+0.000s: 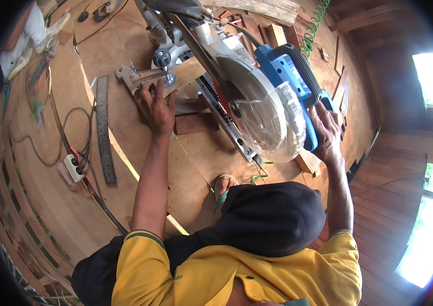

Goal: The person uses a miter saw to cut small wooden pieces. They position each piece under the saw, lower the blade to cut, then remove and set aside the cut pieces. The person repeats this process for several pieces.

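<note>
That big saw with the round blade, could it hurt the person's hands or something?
It might. The left hand presses on the wood close to the saw, so a slip could bring fingers near the blade. The right hand grips the blue handle; if the wood shifts, the saw could jerk. Cables lie across the floor near the person's foot and could trip them.

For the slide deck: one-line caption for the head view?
Left hand steadies wood piece on mitre saw; right hand grips blue handle.
</note>
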{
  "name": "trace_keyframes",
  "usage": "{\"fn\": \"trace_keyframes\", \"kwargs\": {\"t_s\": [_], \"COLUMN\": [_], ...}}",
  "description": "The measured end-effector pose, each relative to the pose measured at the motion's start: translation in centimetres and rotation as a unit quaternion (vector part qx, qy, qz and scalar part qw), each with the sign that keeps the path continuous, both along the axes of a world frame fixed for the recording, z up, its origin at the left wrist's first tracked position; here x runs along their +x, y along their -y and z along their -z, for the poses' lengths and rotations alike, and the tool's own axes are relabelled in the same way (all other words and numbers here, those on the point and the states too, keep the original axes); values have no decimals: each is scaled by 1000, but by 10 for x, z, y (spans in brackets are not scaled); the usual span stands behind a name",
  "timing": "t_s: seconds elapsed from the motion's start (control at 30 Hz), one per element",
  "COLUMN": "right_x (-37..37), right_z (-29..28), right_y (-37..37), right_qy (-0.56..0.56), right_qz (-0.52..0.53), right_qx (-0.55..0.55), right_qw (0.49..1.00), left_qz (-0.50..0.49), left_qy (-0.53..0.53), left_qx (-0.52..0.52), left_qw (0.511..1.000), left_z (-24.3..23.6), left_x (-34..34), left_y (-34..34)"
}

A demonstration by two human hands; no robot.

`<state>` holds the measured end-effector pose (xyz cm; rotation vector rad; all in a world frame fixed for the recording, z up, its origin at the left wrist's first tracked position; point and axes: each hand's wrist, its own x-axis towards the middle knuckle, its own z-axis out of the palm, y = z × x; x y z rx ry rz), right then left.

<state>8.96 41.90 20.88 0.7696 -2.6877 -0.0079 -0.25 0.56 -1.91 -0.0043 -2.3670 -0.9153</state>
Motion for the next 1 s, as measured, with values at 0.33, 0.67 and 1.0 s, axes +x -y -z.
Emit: {"fn": "trace_keyframes", "kwargs": {"t_s": [0.33,0.67,1.0], "right_x": [-17,-31,-34], "right_z": [1,0,0], "right_y": [11,24,25], "right_qy": [34,20,11], "right_qz": [13,7,0], "right_qx": [-16,-43,-38], "right_qw": [999,999,999], "left_qz": [95,-21,-32], "left_qy": [-33,23,59], "left_qx": [-185,-82,-32], "left_qw": [978,996,997], "left_z": [-31,-19,0], "left_x": [17,2,-6], "left_y": [-25,9,7]}}
